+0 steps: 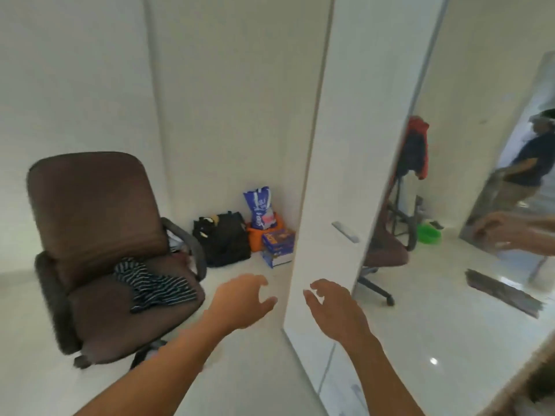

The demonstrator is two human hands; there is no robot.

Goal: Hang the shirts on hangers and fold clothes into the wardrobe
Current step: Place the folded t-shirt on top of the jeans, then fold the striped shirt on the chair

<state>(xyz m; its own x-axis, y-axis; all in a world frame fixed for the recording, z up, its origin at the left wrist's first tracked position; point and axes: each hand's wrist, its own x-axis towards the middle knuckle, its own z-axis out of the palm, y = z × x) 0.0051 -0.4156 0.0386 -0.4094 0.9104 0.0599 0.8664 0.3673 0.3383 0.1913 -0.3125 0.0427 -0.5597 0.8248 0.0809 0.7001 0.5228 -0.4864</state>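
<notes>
A tall white wardrobe door (336,139) stands in the middle, with its edge toward us. On its right side is a big shiny mirror (468,94). In the mirror you can see red and dark clothes (416,147) hanging up.

On the left is a brown office chair with arm rests (96,223). A black and white striped cloth (153,285) lies crumpled on the chair seat, well apart from both hands.

Both bare arms reach forward, low in the middle. The left hand (241,298) is in the air between the chair and the door. Its fingers are spread and a little bent, and it holds nothing. The right hand (333,307) is in front of the door. Its fingers are loose and a little bent too, and it holds nothing. I cannot tell if it touches the door.

In the corner behind the chair, a black soft bag (223,240) sits on the floor. Just beside it is an orange bag (255,240), and a blue and white packet (259,211) stands on that. A blue box (277,246) sits near the door. A small grey handle (345,231) is on the door.
</notes>
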